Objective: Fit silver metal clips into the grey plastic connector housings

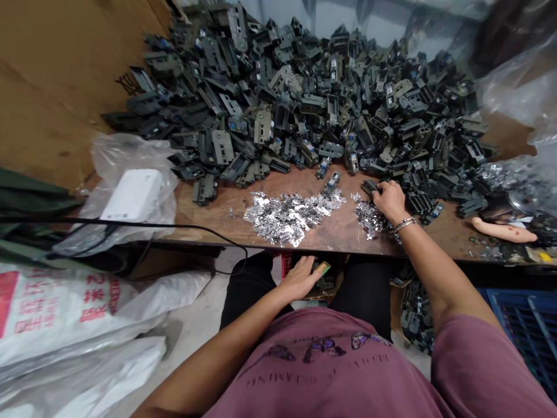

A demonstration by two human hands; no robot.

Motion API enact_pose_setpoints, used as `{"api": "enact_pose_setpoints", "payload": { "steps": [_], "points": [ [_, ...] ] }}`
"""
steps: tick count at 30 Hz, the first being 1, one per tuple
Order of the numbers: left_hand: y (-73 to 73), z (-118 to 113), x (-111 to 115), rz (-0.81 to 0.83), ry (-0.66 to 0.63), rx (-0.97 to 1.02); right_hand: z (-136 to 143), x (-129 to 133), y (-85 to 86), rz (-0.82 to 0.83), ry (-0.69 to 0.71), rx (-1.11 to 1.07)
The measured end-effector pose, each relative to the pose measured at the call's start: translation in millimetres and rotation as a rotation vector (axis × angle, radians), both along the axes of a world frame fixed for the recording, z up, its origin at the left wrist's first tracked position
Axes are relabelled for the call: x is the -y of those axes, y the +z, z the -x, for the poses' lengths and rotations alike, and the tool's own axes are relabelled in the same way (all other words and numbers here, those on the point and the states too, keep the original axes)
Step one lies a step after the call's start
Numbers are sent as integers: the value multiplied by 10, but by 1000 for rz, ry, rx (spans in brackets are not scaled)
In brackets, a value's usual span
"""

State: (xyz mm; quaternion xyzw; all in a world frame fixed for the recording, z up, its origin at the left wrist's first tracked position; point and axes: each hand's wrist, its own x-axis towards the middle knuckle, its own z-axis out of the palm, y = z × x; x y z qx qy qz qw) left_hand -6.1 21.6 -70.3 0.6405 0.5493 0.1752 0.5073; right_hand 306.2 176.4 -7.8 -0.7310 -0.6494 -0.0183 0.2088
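My right hand (390,201) is over the bench, its fingers closed on a small dark grey housing (369,187) at the front edge of a large heap. Just below that hand is a small pile of shiny metal clips (369,219). My left hand (300,276) is low over my lap, in front of the bench edge, fingers curled. A gold-and-green piece (322,268) shows at its thumb; whether it is gripped or worn there is unclear. A larger pile of shiny metal clips (291,217) lies on the bench between the hands and the heap.
The heap of dark housings (300,104) covers the back of the wooden bench (209,223). A white box (133,194) on plastic wrap sits left, with a black cable (174,223) crossing. More housings (415,319) are below, beside a blue crate (524,325). White sacks (65,307) lie left.
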Motion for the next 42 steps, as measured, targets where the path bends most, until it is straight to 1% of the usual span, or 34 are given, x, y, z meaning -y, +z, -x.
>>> {"api": "enact_pose_setpoints", "payload": {
  "steps": [2,3,4,6,8,9,10,11,12,13,14,15,17,18,19,21,22,24,26,29,31,33,36,38,40,42],
  "points": [
    [24,-30,15,41,-11,98,-6,66,26,-140,125,-111],
    [61,-47,18,97,-13,185,28,140,49,-199,192,-149],
    [114,-65,18,183,-4,294,92,244,77,-237,260,-167],
    [252,-101,9,420,39,559,310,536,140,-271,392,-167],
    [407,-132,-8,623,87,814,601,888,201,-276,616,-164],
    [479,-144,-17,686,108,901,743,1058,227,-272,722,-161],
    [541,-153,-24,722,141,954,867,1203,248,-260,876,-170],
    [591,-158,-28,740,184,973,959,1312,265,-226,991,-173],
    [629,-159,-28,744,229,975,1014,1374,276,-189,1068,-184],
    [655,-157,-25,737,269,968,1028,1384,280,-158,1107,-201],
    [672,-152,-19,724,297,961,1004,1342,278,-135,1091,-218],
    [681,-145,-11,706,309,961,949,1252,271,-124,1030,-232],
    [692,-132,7,663,296,976,791,971,241,-122,791,-217],
    [697,-128,16,640,286,981,712,805,224,-118,629,-171],
    [702,-127,25,618,283,981,647,640,207,-90,462,-99],
    [713,-132,41,585,297,960,580,351,179,25,259,68],
    [716,-135,49,570,313,940,579,239,169,85,202,142],
    [715,-131,63,527,346,892,618,90,154,182,151,249],
    [704,-106,74,471,351,838,673,39,144,236,128,291],
    [693,-41,68,372,349,754,720,136,142,244,139,251],
    [703,-5,49,295,384,691,737,313,152,230,184,152],
    [723,6,23,205,418,639,771,559,174,223,257,-5],
    [739,-25,-6,68,427,580,885,967,236,257,415,-294],
    [723,-60,-5,2,422,523,987,1191,295,294,508,-424],
    [689,-90,14,-32,386,480,1076,1336,355,293,590,-436],
    [651,-104,45,-54,318,475,1125,1405,407,260,668,-366]
  ]
}}
